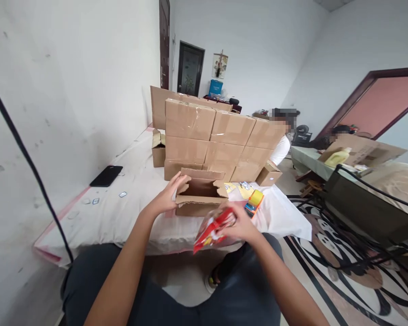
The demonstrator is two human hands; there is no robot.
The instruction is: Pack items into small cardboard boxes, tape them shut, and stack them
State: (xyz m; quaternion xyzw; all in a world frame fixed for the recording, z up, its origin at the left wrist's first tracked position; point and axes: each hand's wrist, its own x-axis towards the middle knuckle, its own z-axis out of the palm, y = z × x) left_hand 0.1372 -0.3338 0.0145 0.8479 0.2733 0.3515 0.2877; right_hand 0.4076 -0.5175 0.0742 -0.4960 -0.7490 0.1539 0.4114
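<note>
An open cardboard box (200, 209) stands at the table's near edge with its flaps up and a dark inside. My left hand (168, 195) grips its left side, fingers along the flap and thumb toward the front. In front of the box's right corner, my right hand (240, 222) is closed around a shiny red plastic packet (212, 228), slightly blurred, with yellow and white print. The packet is outside the box, tilted, above the table edge. Just right of that hand lies a tape dispenser (254, 203) with a yellow roll.
Taped cartons (226, 131) form a stacked wall behind the box. Smaller boxes stand at its left (158, 154) and right (268, 174). A black phone (106, 176) and small labels (123, 194) lie left on the white-covered table (136, 170). Beyond the cartons is a person (281, 149).
</note>
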